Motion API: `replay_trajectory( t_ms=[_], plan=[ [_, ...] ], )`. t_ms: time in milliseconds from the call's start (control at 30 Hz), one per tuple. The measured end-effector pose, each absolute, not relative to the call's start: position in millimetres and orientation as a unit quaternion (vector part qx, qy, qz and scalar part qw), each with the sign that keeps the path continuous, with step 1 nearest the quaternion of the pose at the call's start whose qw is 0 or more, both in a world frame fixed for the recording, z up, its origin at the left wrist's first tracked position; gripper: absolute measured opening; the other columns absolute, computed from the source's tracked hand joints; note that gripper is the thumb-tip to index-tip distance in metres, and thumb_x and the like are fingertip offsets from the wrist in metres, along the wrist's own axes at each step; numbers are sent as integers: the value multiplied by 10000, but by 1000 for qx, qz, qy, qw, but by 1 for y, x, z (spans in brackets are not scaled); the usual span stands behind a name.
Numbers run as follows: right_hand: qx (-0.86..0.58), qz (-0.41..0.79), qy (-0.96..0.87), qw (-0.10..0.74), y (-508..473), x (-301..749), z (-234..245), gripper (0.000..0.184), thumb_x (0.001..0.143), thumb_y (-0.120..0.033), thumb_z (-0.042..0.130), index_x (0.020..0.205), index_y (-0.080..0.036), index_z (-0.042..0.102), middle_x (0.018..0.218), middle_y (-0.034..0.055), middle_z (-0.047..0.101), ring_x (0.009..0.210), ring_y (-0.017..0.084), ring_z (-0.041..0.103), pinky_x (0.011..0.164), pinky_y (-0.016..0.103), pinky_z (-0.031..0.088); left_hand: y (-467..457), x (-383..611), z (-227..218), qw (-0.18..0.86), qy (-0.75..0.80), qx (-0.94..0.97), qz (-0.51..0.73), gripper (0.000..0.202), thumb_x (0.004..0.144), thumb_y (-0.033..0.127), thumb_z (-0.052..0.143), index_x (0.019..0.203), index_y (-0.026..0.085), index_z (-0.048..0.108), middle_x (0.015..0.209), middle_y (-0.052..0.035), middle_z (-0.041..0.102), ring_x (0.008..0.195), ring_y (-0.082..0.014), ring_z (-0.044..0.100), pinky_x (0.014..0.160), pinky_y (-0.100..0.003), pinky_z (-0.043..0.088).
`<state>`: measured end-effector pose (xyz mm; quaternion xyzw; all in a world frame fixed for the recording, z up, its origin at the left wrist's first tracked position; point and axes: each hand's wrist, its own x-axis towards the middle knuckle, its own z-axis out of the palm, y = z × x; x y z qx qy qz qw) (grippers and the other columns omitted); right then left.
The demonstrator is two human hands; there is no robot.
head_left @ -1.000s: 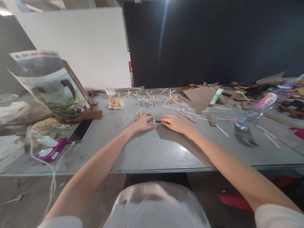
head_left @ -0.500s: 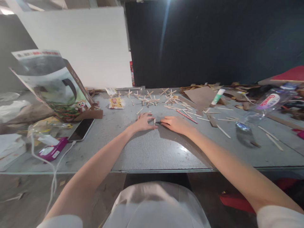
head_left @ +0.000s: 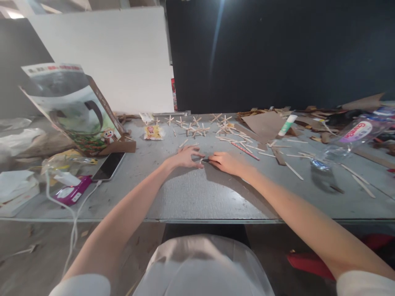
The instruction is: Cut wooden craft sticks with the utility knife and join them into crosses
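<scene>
Stick between two hands on the table.
Left hand lies spread, fingertips pressing it; right hand curls round a thin dark tool, tip at the stick.

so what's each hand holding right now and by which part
The right hand grips a thin dark tool near its tip; the left hand steadies a short pale wooden stick between fingertips.
</scene>
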<state>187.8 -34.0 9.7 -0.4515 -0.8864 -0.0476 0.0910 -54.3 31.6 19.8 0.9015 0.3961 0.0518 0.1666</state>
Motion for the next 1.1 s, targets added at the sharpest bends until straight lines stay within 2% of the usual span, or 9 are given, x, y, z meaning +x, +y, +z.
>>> replay_trajectory(
  t_ms=[133, 333, 600, 1100],
  plan=[
    [-458, -42, -884, 84, -35, 185, 9, 375, 1097, -352, 413, 1230, -227, 741, 996, 74, 700, 799, 182, 636, 623, 292, 288, 33, -57, 23, 177, 392, 902, 31, 654, 837, 653, 704, 1408, 338, 661, 1705, -72, 331, 1616, -359, 132, 1286, -590, 69],
    [-460, -43, -883, 88, -35, 186, 7, 393, 1099, -365, 394, 1248, -227, 731, 991, 77, 670, 772, 180, 607, 619, 293, 270, 35, -57, 23, 177, 395, 901, 4, 712, 846, 673, 679, 1475, 350, 594, 1736, -59, 245, 1624, -362, 87, 1279, -629, 57],
    [-461, -47, -880, 106, -37, 187, 6, 396, 1095, -377, 394, 1259, -236, 725, 1047, 83, 654, 728, 167, 589, 602, 290, 270, 32, -58, 27, 193, 386, 902, 3, 735, 856, 708, 647, 1503, 368, 561, 1746, -34, 214, 1620, -380, 87, 1285, -609, 54],
    [-483, -51, -872, 61, -42, 182, 14, 406, 1105, -382, 382, 1342, -239, 679, 1087, 84, 678, 825, 196, 660, 633, 293, 328, 34, -59, 24, 190, 388, 902, 9, 724, 846, 704, 664, 1490, 387, 570, 1741, -15, 230, 1617, -369, 124, 1288, -611, 63]
  ],
)
